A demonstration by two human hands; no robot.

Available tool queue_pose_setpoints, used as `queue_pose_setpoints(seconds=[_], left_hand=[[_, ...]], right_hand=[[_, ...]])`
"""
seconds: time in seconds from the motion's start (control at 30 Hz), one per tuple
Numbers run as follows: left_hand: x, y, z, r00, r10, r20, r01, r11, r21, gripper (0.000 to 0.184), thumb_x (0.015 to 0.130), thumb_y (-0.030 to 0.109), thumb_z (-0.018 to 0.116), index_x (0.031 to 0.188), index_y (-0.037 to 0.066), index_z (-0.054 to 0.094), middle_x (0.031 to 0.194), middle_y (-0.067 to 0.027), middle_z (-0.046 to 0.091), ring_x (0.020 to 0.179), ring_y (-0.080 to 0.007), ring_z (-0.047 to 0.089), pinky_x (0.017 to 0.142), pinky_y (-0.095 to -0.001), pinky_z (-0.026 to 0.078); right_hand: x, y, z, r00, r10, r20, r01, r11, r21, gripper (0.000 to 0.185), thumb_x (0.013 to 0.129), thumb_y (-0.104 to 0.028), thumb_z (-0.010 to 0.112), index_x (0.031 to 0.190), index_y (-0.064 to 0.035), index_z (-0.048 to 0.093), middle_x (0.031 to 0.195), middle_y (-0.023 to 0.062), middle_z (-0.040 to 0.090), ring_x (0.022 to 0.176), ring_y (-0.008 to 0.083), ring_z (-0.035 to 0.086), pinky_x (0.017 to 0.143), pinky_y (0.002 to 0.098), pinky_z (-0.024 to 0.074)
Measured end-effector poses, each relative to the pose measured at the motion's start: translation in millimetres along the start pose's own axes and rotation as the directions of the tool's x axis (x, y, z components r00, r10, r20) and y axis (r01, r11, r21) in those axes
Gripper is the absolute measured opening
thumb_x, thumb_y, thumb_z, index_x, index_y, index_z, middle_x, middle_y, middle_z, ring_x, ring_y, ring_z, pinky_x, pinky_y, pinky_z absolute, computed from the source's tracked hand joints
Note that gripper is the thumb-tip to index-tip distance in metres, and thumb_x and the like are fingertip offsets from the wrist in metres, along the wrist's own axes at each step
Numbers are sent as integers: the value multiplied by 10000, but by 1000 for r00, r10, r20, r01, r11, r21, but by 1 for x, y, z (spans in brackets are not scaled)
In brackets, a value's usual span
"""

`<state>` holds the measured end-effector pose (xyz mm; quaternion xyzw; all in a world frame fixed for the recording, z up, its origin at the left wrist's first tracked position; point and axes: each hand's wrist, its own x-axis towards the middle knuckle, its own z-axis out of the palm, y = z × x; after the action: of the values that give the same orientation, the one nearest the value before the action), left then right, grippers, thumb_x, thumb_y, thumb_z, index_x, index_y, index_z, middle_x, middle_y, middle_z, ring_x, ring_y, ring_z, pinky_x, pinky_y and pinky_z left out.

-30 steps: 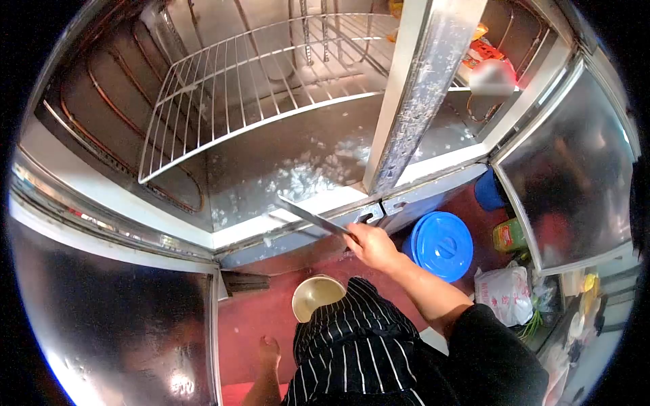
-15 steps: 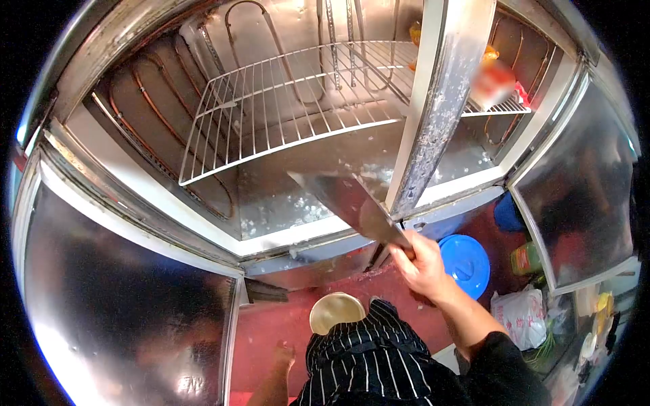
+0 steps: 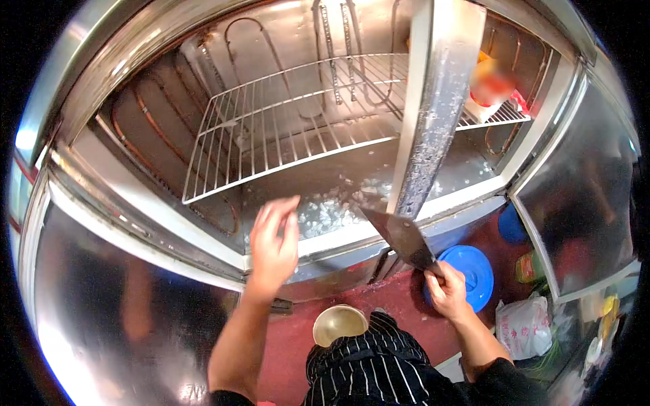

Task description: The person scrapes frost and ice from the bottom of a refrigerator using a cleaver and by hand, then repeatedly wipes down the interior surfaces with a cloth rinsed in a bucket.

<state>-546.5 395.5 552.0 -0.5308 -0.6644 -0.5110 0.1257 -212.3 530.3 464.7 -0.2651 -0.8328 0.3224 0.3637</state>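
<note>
My right hand [image 3: 447, 289] is closed round the handle of a broad-bladed cleaver [image 3: 403, 237]. Its blade points up and left, in front of the lower sill and the centre post. My left hand [image 3: 274, 245] is raised at the sill to the left, holding nothing, its fingers stretched out. Beyond both hands, broken white ice [image 3: 332, 211] lies scattered over the metal floor of an open refrigerated cabinet [image 3: 271, 193]. A metal bowl [image 3: 340, 326] stands on the red floor just in front of my striped apron.
A white wire shelf [image 3: 298, 139] spans the cabinet above the ice. The frosted post [image 3: 443, 108] divides the opening. Open doors flank me, left [image 3: 135, 291] and right [image 3: 582, 189]. A blue round lid [image 3: 467, 276] and a white plastic bag [image 3: 523, 325] are at the right.
My left hand has risen from low beside the apron to the cabinet sill. My right hand has drawn the cleaver down and right, showing more of the loose ice.
</note>
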Motion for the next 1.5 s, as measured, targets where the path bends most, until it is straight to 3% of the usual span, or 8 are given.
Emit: queue_pose_setpoints(seconds=[0.1, 0.17, 0.57, 0.9, 1.13, 1.2, 1.3, 1.5], left_hand=[[96, 18, 43, 955, 231, 186, -247, 967, 67, 268, 923, 95, 600, 1164, 9, 679, 1087, -173, 680, 983, -315, 655, 888, -371, 507], [140, 28, 77, 930, 44, 366, -23, 998, -62, 345, 912, 124, 577, 1230, 18, 657, 1197, -186, 667, 1113, -348, 625, 984, -400, 479], [227, 53, 187, 541, -107, 834, -150, 964, 221, 413, 907, 244, 647, 1266, 39, 648, 1310, -224, 633, 1245, -370, 585, 1047, -421, 464], [228, 47, 176, 571, -73, 818, -145, 971, 188, 479, 872, 256, 679, 1302, 53, 626, 1380, -221, 583, 1301, -380, 533, 1093, -413, 434], [206, -2, 196, 725, 34, 688, -99, 994, 56, 439, 892, 198, 662, 1292, 30, 596, 1315, -213, 617, 1261, -359, 562, 1059, -416, 451], [201, -18, 197, 755, 80, 651, -88, 996, -21, 417, 891, 183, 666, 1270, 21, 601, 1278, -216, 636, 1233, -347, 584, 1035, -411, 465], [187, -7, 174, 878, -129, 461, 241, 951, -194, 325, 889, 176, 701, 1155, 8, 624, 1054, -118, 695, 926, -197, 665, 811, -312, 524], [58, 21, 82, 789, -312, 530, 572, 687, -448, 283, 874, 21, 714, 1137, 40, 612, 999, 7, 629, 856, -56, 567, 755, -211, 481]], right_hand=[[-21, 30, -12, 998, 57, -12, -58, 992, -112, 207, 858, -16, 682, 1065, -25, 681, 872, 176, 689, 699, 325, 684, 618, 376, 544], [-35, 48, -17, 995, 90, -40, -94, 988, -120, 211, 861, -19, 684, 1072, -29, 684, 890, 190, 692, 715, 333, 688, 632, 386, 553], [-68, 107, -37, 883, 468, -12, -467, 879, -101, 175, 909, -121, 687, 1051, -19, 693, 907, 199, 697, 761, 370, 681, 677, 427, 542], [-80, 156, -19, 809, 588, 0, -585, 805, 102, 128, 920, -106, 687, 1014, -21, 671, 676, 130, 578, 567, 212, 537, 552, 360, 446], [-82, 144, -15, 824, 567, -1, -565, 822, 74, 138, 921, -129, 693, 995, -18, 658, 648, 132, 550, 548, 214, 512, 534, 360, 423], [-88, 144, -12, 847, 532, -8, -531, 846, 49, 100, 962, -105, 658, 928, -13, 638, 624, 1, 548, 538, 80, 510, 499, 284, 420], [-95, 140, -9, 844, 536, -33, -533, 844, 65, 143, 924, -137, 696, 973, -10, 653, 617, 126, 516, 521, 205, 472, 512, 362, 396], [-104, 127, -11, 819, 573, 8, -571, 815, 95, 128, 941, -125, 687, 973, -3, 662, 588, 36, 459, 541, 109, 422, 498, 320, 358]])
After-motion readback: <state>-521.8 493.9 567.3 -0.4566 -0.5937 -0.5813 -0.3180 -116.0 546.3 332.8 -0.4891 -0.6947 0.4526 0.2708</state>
